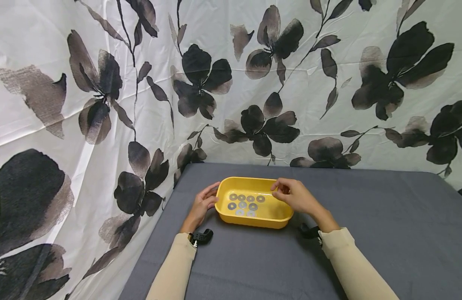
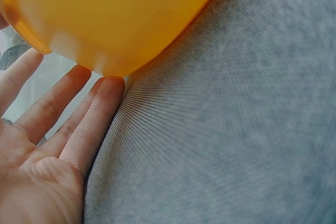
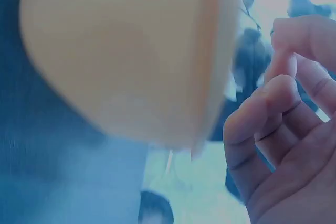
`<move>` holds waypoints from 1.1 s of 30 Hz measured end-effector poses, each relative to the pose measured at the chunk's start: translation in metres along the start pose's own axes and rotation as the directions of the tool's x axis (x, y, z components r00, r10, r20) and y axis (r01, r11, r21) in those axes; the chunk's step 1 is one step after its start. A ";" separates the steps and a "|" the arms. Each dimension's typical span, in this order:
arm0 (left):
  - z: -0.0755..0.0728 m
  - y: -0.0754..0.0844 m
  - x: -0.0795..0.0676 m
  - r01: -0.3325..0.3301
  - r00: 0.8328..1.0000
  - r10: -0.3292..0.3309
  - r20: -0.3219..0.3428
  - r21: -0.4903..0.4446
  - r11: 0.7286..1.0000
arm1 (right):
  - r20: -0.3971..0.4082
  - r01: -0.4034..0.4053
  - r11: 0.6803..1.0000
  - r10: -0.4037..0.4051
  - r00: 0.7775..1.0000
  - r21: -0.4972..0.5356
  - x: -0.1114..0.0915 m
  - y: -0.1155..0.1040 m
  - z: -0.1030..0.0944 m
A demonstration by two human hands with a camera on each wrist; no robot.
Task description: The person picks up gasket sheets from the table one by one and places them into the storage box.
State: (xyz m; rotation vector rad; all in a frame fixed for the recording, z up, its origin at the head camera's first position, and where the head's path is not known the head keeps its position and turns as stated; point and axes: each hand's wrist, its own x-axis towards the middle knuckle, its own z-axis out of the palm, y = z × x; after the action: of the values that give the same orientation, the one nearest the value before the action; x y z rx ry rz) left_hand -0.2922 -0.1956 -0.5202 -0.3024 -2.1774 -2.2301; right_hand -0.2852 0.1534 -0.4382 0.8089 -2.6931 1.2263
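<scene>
A yellow oblong tray (image 1: 253,223) stands on the grey cloth, with several flat metal washers (image 1: 242,205) lying spread over the left part of its floor. My left hand (image 1: 202,207) is at the tray's left end; in the left wrist view its nearly straight fingers (image 2: 94,124) touch the outer wall. Over the tray's right end hovers my right hand (image 1: 296,196), fingers loosely bent and thumb near the index finger. The right wrist view has those bent fingers (image 3: 252,121) beside the tray's wall (image 3: 121,61), nothing visible between them.
Grey cloth (image 1: 385,233) covers the table around the tray. Behind and to the left hangs a white curtain (image 1: 216,25) with dark flowers. A black wrist device (image 1: 202,236) sits on the left wrist, another (image 1: 309,231) on the right.
</scene>
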 end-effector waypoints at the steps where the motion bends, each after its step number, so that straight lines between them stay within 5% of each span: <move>1: 0.000 0.000 0.000 -0.003 1.000 0.003 0.001 0.003 1.000 | -0.003 -0.016 1.000 0.016 1.000 0.004 -0.002 0.003 -0.004; 11: -0.001 -0.007 -0.003 0.000 1.000 0.000 0.008 -0.022 1.000 | -0.001 -0.122 0.992 0.122 0.993 -0.019 -0.016 0.043 -0.036; 33: -0.007 -0.001 0.000 -0.055 0.996 0.058 -0.071 0.045 0.997 | -0.091 -0.163 0.985 0.157 0.983 -0.057 -0.027 0.049 -0.063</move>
State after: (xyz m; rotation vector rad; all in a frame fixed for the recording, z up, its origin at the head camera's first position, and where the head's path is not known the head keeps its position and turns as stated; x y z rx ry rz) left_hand -0.2930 -0.2025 -0.5211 -0.2739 -2.1495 -2.1274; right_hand -0.2953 0.2370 -0.4362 0.5277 -2.7565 1.1685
